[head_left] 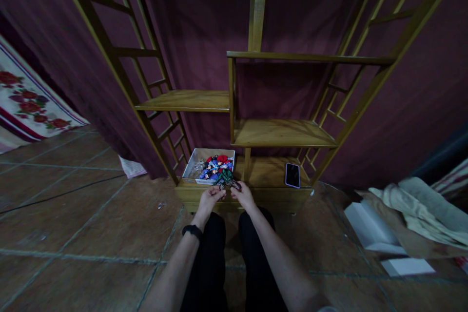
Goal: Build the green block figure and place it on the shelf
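The left hand [210, 199] and right hand [244, 196] both tight on the green trinket [225, 177], just beside the white box [190, 167].

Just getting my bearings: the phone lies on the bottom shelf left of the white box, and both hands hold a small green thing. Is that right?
Not quite. In the head view the phone lies right of the white box, not left. It is on the bottom shelf, and the left hand and right hand do hold the small green thing.
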{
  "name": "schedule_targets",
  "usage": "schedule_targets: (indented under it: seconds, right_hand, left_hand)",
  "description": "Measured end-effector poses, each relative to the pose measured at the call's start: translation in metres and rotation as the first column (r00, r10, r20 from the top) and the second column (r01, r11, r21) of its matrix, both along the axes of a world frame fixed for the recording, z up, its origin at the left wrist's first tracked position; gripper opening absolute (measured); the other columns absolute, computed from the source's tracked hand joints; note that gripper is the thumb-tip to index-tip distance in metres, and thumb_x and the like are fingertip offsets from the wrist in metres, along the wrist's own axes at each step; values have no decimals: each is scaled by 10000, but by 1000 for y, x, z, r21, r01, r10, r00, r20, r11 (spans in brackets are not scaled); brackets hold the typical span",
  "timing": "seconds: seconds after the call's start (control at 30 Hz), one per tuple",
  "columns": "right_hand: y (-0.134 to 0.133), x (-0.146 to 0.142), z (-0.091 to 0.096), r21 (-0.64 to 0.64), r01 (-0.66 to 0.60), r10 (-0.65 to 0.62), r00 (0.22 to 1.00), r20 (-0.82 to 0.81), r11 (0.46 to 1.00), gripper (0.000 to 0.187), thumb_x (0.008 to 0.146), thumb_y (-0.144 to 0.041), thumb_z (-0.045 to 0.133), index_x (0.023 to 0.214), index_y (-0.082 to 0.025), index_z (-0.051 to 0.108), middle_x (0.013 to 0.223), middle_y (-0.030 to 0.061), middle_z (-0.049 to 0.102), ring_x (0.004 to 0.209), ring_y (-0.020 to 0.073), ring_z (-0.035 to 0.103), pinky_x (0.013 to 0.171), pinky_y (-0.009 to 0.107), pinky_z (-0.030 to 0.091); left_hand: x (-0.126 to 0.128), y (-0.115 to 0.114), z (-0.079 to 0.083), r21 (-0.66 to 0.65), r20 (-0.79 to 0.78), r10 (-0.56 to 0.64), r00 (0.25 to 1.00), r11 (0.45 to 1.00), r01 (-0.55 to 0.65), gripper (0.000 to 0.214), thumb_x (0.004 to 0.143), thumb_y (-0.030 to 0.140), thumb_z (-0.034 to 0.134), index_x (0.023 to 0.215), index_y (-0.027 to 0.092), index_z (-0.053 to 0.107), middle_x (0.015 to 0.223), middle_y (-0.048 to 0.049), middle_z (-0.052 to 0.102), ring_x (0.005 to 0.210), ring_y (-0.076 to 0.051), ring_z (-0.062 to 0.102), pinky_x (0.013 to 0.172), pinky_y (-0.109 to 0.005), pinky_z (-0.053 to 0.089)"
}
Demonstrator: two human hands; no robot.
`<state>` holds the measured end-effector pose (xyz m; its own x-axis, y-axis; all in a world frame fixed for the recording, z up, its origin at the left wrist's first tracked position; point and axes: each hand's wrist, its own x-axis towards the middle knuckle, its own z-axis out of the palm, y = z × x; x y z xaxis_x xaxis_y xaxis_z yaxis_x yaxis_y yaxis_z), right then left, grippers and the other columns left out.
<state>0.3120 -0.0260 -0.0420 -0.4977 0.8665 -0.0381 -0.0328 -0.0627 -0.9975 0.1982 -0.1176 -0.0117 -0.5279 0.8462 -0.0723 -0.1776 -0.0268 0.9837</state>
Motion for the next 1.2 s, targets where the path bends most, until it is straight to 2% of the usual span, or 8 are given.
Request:
schedule_targets:
  seconds: [0.2,0.4,0.63,0.77,0.9,1.03,1.2]
  right_hand:
    - [0,2,4,-20,-21,21,999,-26,1000,295,639,-384,629,848,-187,565,705,-9,600,599,138,602,550,259,519]
    - [1,1,4,-92,-22,18,999,-41,996,356,661,-482,598,845,-179,561,745,15,608,612,151,619,544,263,519]
    - [4,-1,-1,-155,33,-37,999,-20,987,313,651,-425,613,831,-182,532,720,-8,600,570,139,611,523,254,519]
    - [5,-2,0,-256,49,-73,994,-84,965,311,618,-374,644,825,-187,507,658,-29,591,567,139,613,539,254,524]
    - [5,0,2,-335,18,-78,983,-167,942,328,607,-391,652,823,-191,506,675,-23,599,561,140,618,556,274,533]
    - [5,1,3,-346,-25,-51,976,-210,938,331,609,-411,642,817,-189,511,703,-13,610,552,143,621,570,297,536]
    - [3,1,7,-350,-22,-54,977,-205,936,278,625,-387,622,781,-190,504,669,-28,596,532,139,615,576,301,536]
  left_hand:
    - [1,-1,3,-10,-19,-19,1000,1000,19,376,493,337,777,708,129,550,581,-19,623,508,-109,561,519,-213,418]
    - [4,-3,7,-26,-29,-29,999,999,28,384,488,334,780,713,138,538,571,-4,610,502,-111,557,517,-219,416]
    - [6,-3,5,-29,-69,-42,997,999,40,419,475,289,790,744,152,501,550,44,574,505,-96,546,526,-200,410]
    - [6,-2,3,-37,-106,-67,992,997,63,416,487,288,785,767,150,509,540,55,560,488,-81,520,518,-189,395]
    - [6,-2,4,-49,-97,-85,992,996,80,404,491,290,784,749,151,507,559,46,569,508,-84,527,533,-193,400]
    - [6,-2,7,-77,-97,-75,992,995,67,399,501,325,775,746,145,515,594,14,602,551,-110,563,545,-204,407]
    - [5,-1,9,-104,-75,-87,993,991,79,390,547,378,743,757,133,524,609,-17,614,539,-122,571,504,-207,397]
